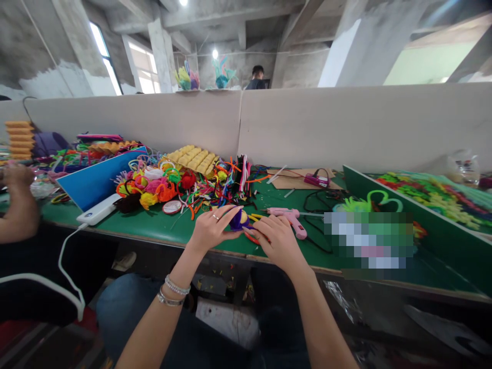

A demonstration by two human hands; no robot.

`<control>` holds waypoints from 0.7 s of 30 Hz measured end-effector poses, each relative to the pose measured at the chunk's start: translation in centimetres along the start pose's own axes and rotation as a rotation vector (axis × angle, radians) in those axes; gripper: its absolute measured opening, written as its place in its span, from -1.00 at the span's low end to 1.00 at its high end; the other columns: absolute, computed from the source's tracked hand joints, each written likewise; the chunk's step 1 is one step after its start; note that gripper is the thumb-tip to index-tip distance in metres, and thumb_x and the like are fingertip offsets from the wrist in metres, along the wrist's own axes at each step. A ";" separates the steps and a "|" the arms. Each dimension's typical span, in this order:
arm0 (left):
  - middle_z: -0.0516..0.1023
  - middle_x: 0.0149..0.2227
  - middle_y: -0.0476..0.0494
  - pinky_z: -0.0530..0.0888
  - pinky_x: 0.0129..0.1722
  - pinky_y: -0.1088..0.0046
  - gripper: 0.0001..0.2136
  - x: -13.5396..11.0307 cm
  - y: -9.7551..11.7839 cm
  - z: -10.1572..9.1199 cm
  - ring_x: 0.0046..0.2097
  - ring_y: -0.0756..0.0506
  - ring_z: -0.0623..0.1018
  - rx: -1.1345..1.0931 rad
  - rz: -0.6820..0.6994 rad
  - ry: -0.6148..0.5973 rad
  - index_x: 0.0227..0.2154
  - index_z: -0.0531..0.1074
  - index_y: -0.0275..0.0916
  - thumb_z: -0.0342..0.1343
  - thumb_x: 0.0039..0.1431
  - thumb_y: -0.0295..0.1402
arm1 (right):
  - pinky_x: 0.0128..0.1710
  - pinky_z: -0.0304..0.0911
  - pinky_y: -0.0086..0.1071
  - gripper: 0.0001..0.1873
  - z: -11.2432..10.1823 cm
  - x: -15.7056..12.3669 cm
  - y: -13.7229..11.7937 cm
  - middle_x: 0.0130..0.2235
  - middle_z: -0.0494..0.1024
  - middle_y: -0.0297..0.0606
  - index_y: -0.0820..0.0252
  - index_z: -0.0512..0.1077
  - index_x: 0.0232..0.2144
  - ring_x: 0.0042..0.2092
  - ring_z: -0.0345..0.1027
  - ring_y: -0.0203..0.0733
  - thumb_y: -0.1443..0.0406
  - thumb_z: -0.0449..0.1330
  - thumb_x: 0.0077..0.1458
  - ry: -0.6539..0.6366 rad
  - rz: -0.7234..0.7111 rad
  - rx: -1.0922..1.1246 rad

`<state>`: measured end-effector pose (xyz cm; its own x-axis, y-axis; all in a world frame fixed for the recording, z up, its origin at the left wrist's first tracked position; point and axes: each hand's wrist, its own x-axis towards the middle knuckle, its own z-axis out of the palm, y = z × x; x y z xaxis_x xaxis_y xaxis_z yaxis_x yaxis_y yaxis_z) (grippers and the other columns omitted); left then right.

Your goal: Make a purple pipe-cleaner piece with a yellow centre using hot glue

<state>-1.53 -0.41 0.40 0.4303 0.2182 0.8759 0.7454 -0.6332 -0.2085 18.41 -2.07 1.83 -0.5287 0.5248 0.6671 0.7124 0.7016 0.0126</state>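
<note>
My left hand [212, 225] and my right hand [277, 237] meet near the front edge of a green table [154, 225]. Between their fingertips sits a small purple and yellow pipe-cleaner piece [240, 219]. The fingers of my left hand pinch its purple part. My right hand's fingers curl against its other side, over a red-orange strand [251, 238] lying on the table. A pink glue gun [289, 217] lies just beyond my right hand.
A heap of coloured pipe cleaners and pompoms [180, 182] fills the table's middle. A blue board [98, 179] and white power bank [98, 209] stand left. Another person's arm [17, 205] is at far left. A green divider [423, 225] stands right, a beige partition [307, 123] behind.
</note>
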 end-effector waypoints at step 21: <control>0.39 0.01 -0.34 0.47 -0.38 0.49 -0.49 0.2 1.3 1.4 -0.18 -0.11 0.56 -0.080 -0.175 -0.434 0.14 0.02 -0.26 -0.11 0.19 -0.14 | -0.26 0.04 -0.33 -0.66 -0.2 -0.7 1.5 -0.46 0.51 -0.27 0.17 0.41 -0.50 -0.35 0.33 -0.21 0.22 -0.05 0.21 0.006 0.132 0.045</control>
<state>0.23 -0.14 -0.34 0.4874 0.6060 0.6287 0.7916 -0.6105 -0.0252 19.94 -1.47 1.56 -0.4284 0.6113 0.6654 0.7545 0.6472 -0.1088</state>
